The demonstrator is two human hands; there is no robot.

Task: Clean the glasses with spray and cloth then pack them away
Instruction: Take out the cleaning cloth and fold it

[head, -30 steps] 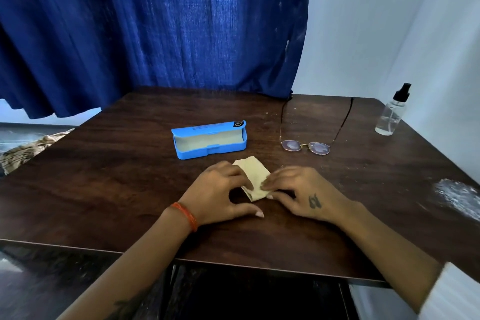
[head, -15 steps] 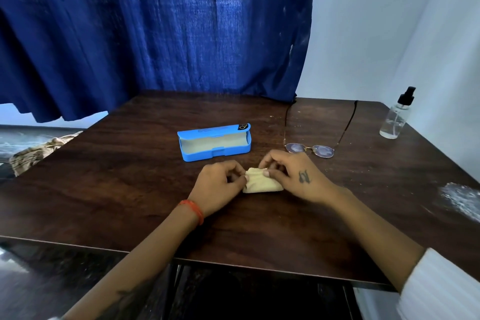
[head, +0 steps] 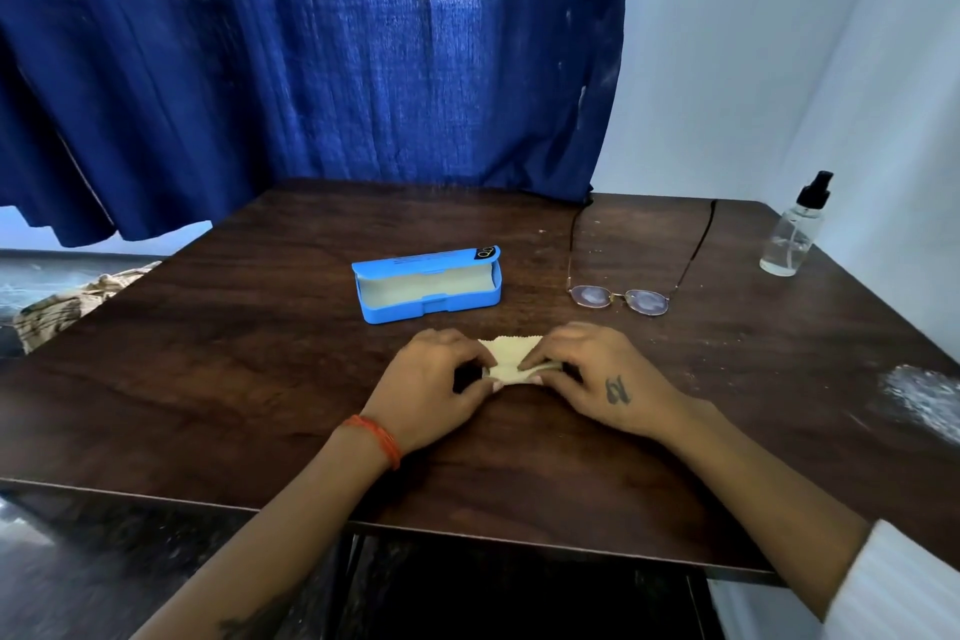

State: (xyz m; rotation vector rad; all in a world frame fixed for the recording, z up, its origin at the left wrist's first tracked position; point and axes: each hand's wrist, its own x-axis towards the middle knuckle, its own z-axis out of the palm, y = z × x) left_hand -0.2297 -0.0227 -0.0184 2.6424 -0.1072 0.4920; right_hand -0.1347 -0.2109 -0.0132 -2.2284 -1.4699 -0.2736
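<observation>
Head view showed both of our hands down on the dark wooden table (head: 260, 379), working the small cream cleaning cloth (head: 511, 360) between them. Our left hand (head: 431, 385) pinched the cloth's left edge with thumb and fingertips, while our right hand (head: 597, 379) pinched its right side, fingers curled over the fold. The eyeglasses (head: 618, 299) lay just beyond our right hand, lenses toward us and temples spread open toward the curtain (head: 311, 68). The blue case (head: 428, 283) sat open just beyond our left hand, apparently empty. The spray bottle (head: 792, 234) stood upright, well apart, near the far right corner.

We judged a few risks. The table looked dusty, with a pale smear (head: 924, 400) at the right; a cloth pressed against that surface could pick up grit and scratch the lenses. The lenses showed cloudy patches, so packing without a thorough wipe would leave residue. Reaching across for the bottle, our sleeve (head: 893, 587) could drag over the thin frame and knock it.
</observation>
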